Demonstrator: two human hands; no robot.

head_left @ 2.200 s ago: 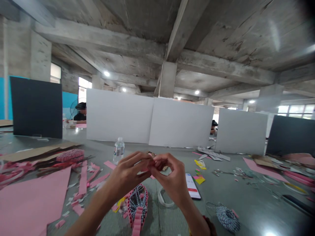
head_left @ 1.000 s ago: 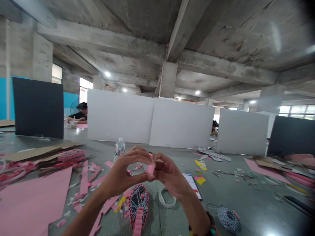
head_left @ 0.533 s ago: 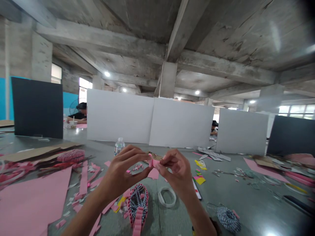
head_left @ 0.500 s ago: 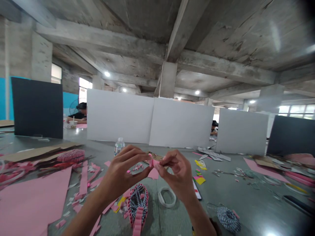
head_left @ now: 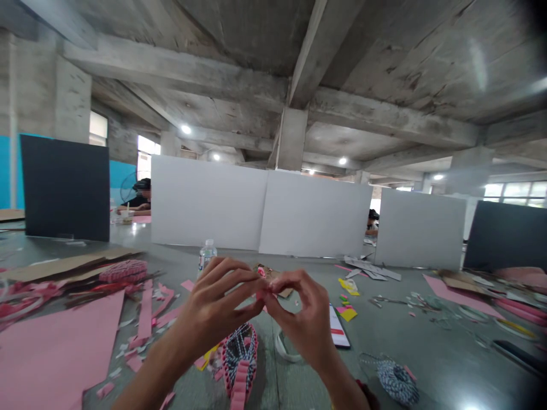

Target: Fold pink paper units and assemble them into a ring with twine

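Note:
My left hand (head_left: 228,299) and my right hand (head_left: 301,310) meet at their fingertips above the middle of the table. Between the pinched fingertips sits a small pink piece (head_left: 260,294), mostly hidden by the fingers. Below my left hand lies a woven oval piece (head_left: 240,347) of pink rolls and dark-and-white cord, with a pink strip on its near end. A white tape ring (head_left: 285,348) rests beneath my right hand, partly covered by it.
Pink sheet (head_left: 55,353) and paper scraps lie at left. A bottle (head_left: 207,253) stands behind my left hand. To the right are a phone (head_left: 338,327), a cord coil (head_left: 397,381) and scissors (head_left: 384,299). White panels (head_left: 316,213) stand behind; people are partly visible beyond.
My fingertips have come together and now cover most of the pink piece. My right hand has shifted slightly left, showing more of the phone and covering part of the tape ring.

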